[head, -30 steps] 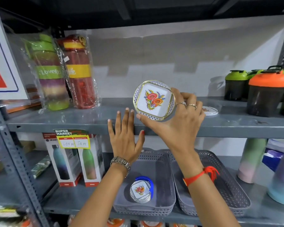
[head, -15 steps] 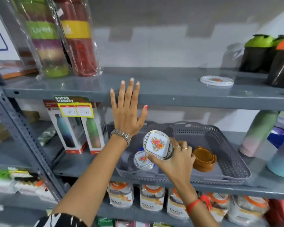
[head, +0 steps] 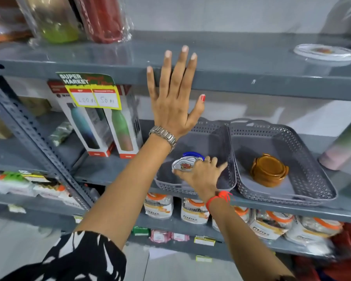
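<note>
My right hand point(head: 201, 175) reaches into the left grey perforated basket point(head: 229, 159) on the middle shelf. It holds a white floral coaster point(head: 182, 165) at the stack that sits in a blue holder point(head: 190, 154); its fingers cover part of the stack. My left hand point(head: 174, 98) is raised flat with straight, spread fingers against the front edge of the upper shelf point(head: 272, 84), holding nothing. Another floral coaster point(head: 324, 52) lies flat on the upper shelf at the right.
A second grey basket point(head: 312, 179) to the right holds a brown coaster stack point(head: 268, 170). Boxed bottles point(head: 101, 128) stand left under a price tag point(head: 89, 92). Wrapped bottles point(head: 79, 17) stand on the upper shelf. Packaged jars point(head: 195, 211) fill the shelf below.
My right hand has carried the floral coaster down from in front of the upper shelf into the left basket, onto the stack. My left hand stays raised. The view has tilted down.
</note>
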Tool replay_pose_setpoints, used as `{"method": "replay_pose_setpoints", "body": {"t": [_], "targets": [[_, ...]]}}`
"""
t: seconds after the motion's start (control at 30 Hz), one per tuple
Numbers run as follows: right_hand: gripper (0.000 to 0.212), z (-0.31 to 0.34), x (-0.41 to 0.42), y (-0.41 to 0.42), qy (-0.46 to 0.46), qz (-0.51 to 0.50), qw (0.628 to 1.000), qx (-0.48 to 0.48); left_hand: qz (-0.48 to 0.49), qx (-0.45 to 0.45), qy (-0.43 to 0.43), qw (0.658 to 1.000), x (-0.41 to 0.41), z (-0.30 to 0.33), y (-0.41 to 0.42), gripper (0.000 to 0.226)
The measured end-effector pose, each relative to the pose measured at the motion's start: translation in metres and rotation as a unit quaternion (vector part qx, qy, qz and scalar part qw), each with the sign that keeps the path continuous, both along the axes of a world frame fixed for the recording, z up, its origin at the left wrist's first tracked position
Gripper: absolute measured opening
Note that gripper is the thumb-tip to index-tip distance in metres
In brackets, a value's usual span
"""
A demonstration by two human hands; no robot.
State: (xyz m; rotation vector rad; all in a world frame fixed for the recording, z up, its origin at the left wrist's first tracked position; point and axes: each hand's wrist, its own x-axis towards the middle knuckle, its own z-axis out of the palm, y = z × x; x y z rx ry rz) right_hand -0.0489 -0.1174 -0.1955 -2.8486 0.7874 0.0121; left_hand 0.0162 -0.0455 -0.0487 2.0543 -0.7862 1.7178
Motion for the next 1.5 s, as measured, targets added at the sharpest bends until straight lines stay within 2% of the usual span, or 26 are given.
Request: {"method": "replay_pose_setpoints", "body": {"t": [0.37,0.7,0.97,1.1,1.3,1.5], "targets": [[0.106,-0.004,0.025,-0.002,0.075,0.031,0.993,-0.085,0.005,-0.025,-0.035,0.999,0.009,0.001,-0.004,0.057],[0.116,-0.012,0.033,-0.001,0.108,0.033,0.99,-0.087,0.004,-0.038,-0.039,0.998,0.011,0.001,-0.007,0.057],[0.107,-0.012,0.035,0.002,0.118,0.039,0.987,-0.101,0.0,-0.036,-0.039,0.999,0.011,0.001,-0.007,0.056],[0.106,-0.012,0.035,0.0,0.104,0.027,0.991,-0.084,-0.002,-0.037,-0.04,0.999,0.011,0.001,-0.007,0.056],[0.1,-0.014,0.036,-0.005,0.036,0.013,0.999,0.001,-0.003,-0.035,-0.037,0.999,0.01,0.001,-0.006,0.057],[0.102,-0.007,0.029,-0.006,0.002,0.004,1.0,-0.004,-0.01,-0.034,-0.044,0.998,0.01,0.0,-0.005,0.056]]}}
